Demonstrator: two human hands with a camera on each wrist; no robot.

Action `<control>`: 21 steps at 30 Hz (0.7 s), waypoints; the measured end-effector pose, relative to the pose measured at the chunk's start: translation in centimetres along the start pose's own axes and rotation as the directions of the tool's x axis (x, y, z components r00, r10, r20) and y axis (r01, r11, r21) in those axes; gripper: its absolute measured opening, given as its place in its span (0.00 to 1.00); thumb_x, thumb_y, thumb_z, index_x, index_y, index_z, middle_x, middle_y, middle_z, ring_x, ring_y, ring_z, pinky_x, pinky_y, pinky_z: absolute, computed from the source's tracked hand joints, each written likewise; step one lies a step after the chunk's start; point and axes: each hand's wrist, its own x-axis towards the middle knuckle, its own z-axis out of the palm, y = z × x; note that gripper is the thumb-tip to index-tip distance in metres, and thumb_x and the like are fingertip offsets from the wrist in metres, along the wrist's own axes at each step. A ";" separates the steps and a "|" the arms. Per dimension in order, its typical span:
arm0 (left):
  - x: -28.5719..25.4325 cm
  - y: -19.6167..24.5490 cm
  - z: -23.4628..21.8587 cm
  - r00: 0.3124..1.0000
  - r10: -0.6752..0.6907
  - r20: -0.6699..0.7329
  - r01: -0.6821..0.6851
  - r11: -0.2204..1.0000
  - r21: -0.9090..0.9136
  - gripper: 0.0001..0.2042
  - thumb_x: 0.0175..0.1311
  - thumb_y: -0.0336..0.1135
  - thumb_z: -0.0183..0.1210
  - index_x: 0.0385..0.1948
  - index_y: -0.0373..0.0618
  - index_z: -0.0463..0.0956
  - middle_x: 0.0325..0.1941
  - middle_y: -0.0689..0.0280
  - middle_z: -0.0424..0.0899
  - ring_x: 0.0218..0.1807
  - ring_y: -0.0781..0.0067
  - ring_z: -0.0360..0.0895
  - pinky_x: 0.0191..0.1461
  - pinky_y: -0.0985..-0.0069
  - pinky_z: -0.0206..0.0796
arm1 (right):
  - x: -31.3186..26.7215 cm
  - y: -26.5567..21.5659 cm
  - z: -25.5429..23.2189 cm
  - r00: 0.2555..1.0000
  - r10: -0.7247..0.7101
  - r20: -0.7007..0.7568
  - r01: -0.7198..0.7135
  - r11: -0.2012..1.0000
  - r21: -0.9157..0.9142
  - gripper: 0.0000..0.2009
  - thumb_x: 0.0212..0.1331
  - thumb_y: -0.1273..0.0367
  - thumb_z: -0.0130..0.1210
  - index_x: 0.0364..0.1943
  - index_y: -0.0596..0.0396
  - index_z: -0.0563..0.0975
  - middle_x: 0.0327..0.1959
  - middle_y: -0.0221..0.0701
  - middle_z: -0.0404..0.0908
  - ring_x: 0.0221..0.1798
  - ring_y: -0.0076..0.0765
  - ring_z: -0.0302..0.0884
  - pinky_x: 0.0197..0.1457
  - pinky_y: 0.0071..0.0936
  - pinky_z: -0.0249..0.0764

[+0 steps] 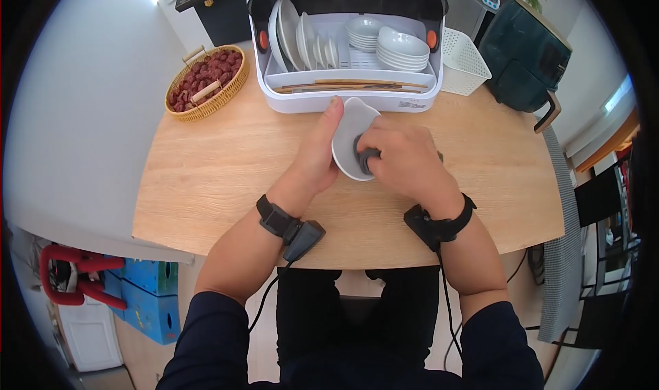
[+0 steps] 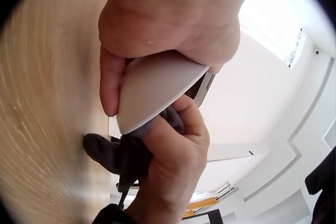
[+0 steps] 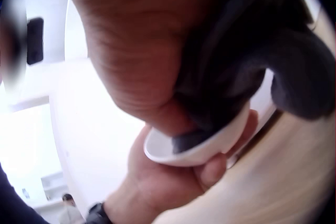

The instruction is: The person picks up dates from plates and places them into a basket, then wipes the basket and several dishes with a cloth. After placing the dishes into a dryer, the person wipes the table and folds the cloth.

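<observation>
My left hand (image 1: 317, 151) grips a small white bowl (image 1: 347, 137) by its outside, thumb up along the rim. The bowl is tilted on its side over the table, its hollow turned toward my right hand (image 1: 410, 158). That hand holds a bunched dark grey cloth (image 1: 369, 159) against the inside of the bowl. In the left wrist view the smooth back of the bowl (image 2: 152, 90) lies in the palm, and loose folds of cloth (image 2: 128, 161) hang below the right fingers. The right wrist view shows the cloth (image 3: 226, 71) pushed into the bowl (image 3: 202, 153).
Behind the hands stands an open white dish cabinet (image 1: 281, 102) with upright plates (image 1: 287, 33), stacked bowls (image 1: 403, 50) and chopsticks (image 1: 357, 85). A wicker basket (image 1: 237, 81) of dark red fruit is at left. A white perforated basket (image 1: 467, 64) and a dark green air fryer (image 1: 518, 61) stand right.
</observation>
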 end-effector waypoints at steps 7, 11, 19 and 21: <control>-0.5 0.3 1.1 0.995 -0.097 0.013 0.098 0.992 -0.074 0.33 0.80 0.64 0.37 0.69 0.44 0.67 0.68 0.58 0.75 0.68 0.64 0.75 0.70 0.62 0.72 | 1.6 0.0 1.4 0.756 -0.201 -0.623 0.146 0.979 -0.139 0.12 0.47 0.75 0.66 0.38 0.47 0.83 0.42 0.30 0.83 0.43 0.42 0.83 0.39 0.35 0.80; -0.3 0.3 0.8 0.992 -0.128 -0.001 0.128 0.990 -0.056 0.33 0.80 0.64 0.36 0.68 0.44 0.67 0.68 0.58 0.76 0.68 0.63 0.76 0.70 0.61 0.72 | 1.5 0.6 0.8 0.771 -0.114 -0.627 0.101 0.993 -0.056 0.12 0.48 0.76 0.65 0.39 0.49 0.84 0.42 0.32 0.83 0.44 0.44 0.83 0.41 0.34 0.80; -0.2 0.7 -0.2 0.993 0.119 0.025 -0.118 0.992 -0.034 0.25 0.79 0.54 0.50 0.62 0.41 0.73 0.59 0.60 0.82 0.60 0.68 0.80 0.64 0.68 0.74 | 1.2 0.7 0.1 0.891 0.054 -0.450 0.191 0.856 0.481 0.12 0.50 0.76 0.62 0.41 0.55 0.84 0.44 0.33 0.85 0.42 0.39 0.84 0.46 0.28 0.78; -0.2 0.8 -0.4 0.985 0.166 0.051 -0.166 0.986 0.003 0.24 0.78 0.53 0.52 0.61 0.41 0.73 0.58 0.61 0.82 0.60 0.70 0.80 0.64 0.69 0.73 | 0.9 0.1 0.8 0.952 -0.190 -0.239 0.233 0.958 0.166 0.12 0.50 0.75 0.62 0.41 0.52 0.85 0.45 0.32 0.85 0.41 0.41 0.84 0.45 0.30 0.79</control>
